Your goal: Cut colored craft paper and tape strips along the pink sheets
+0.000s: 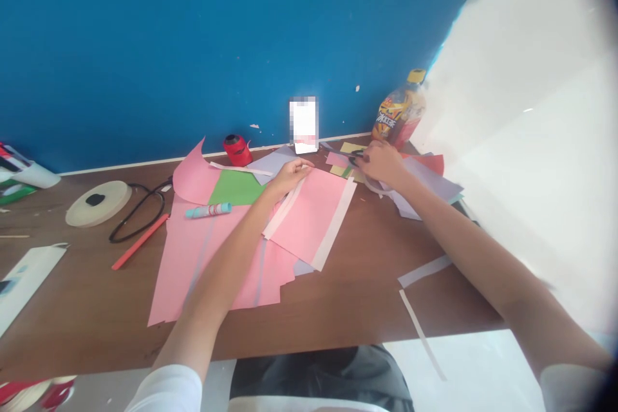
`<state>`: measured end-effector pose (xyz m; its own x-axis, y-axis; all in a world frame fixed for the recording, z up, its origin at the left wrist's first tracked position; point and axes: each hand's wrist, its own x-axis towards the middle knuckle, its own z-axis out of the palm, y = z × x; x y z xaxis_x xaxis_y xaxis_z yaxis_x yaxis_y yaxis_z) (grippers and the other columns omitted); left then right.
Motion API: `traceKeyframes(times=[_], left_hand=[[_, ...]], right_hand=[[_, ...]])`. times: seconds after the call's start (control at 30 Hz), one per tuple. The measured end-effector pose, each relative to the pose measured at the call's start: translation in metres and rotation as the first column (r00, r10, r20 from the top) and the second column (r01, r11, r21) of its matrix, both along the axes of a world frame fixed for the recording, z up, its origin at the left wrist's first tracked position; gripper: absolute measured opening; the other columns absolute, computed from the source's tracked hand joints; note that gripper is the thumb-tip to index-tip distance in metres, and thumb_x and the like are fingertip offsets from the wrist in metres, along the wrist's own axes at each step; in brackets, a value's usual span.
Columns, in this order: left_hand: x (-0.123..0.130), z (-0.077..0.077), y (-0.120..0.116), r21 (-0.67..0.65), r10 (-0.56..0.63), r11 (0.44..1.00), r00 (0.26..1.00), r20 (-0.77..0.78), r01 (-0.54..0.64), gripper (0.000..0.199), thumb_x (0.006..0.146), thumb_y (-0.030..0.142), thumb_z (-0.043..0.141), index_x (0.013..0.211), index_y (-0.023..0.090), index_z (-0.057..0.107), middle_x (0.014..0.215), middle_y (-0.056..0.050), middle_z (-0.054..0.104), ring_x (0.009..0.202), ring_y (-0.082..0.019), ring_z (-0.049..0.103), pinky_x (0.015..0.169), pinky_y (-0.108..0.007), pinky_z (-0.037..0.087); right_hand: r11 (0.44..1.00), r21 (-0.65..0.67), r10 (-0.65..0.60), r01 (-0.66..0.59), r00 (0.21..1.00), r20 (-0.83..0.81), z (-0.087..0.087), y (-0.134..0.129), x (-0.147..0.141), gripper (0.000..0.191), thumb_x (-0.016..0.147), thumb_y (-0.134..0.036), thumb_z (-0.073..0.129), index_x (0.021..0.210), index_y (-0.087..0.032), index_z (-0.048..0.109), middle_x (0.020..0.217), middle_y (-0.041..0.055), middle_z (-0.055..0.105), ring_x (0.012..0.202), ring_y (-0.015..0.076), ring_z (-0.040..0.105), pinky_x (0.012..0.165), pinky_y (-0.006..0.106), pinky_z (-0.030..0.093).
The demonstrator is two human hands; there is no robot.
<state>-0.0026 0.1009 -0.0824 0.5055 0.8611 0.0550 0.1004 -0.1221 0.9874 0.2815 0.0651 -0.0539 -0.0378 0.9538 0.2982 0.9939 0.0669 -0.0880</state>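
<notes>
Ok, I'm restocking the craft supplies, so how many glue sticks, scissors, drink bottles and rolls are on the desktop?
Glue stick: 1
Scissors, in the right hand: 1
Drink bottle: 1
Rolls, a beige tape roll and a red spool: 2
Total: 5

Pixelated white card [304,123], scissors [356,158] mostly hidden in the right hand [383,164], supplies [22,170] cut off at left edge

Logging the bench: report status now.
Right hand on black scissors. Left hand on pale paper strip, over pink sheet. Nothing blocking either hand.
</notes>
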Motion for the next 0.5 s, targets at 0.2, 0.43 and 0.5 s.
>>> traceKeyframes(times=[0.2, 0.43, 0.5], left_hand=[[0.002, -0.001, -0.004, 0.086, -0.022, 0.996, 0.995, -0.1, 0.031, 0.029, 0.088, 0.042, 0.061, 0.104, 0.018, 0.064, 0.091, -0.003, 0.066, 0.083, -0.016, 0.059, 0.076, -0.028, 0.044], [0.0, 0.008, -0.007, 0.218, -0.081, 0.963, 0.941, -0.33, 0.159, 0.021, 0.091, 0.033, 0.052, 0.102, 0.02, 0.063, 0.106, -0.004, 0.066, 0.094, -0.018, 0.059, 0.083, -0.03, 0.044], [-0.004, 0.014, -0.004, 0.171, -0.19, 0.951, 0.924, -0.333, 0.257, 0.02, 0.087, 0.024, 0.052, 0.104, 0.019, 0.062, 0.11, -0.006, 0.067, 0.1, -0.019, 0.061, 0.088, -0.032, 0.045]], right_hand=[[0.993, -0.013, -0.114, 0.113, 0.991, -0.064, -0.001, -0.002, 0.001, 0.025, 0.089, -0.029, 0.049, 0.086, -0.018, 0.071, 0.088, 0.0156, 0.07, 0.082, 0.0306, 0.064, 0.067, 0.038, 0.043], [0.985, -0.022, 0.158, -0.171, 0.946, -0.284, -0.016, 0.002, -0.002, 0.031, 0.086, -0.013, 0.047, 0.108, -0.018, 0.068, 0.113, 0.013, 0.066, 0.098, 0.0258, 0.062, 0.081, 0.034, 0.046], [0.989, -0.03, 0.128, -0.142, 0.954, -0.272, -0.016, 0.004, 0.0, 0.029, 0.085, -0.015, 0.05, 0.107, -0.017, 0.068, 0.11, 0.0135, 0.065, 0.096, 0.0259, 0.062, 0.081, 0.035, 0.046]])
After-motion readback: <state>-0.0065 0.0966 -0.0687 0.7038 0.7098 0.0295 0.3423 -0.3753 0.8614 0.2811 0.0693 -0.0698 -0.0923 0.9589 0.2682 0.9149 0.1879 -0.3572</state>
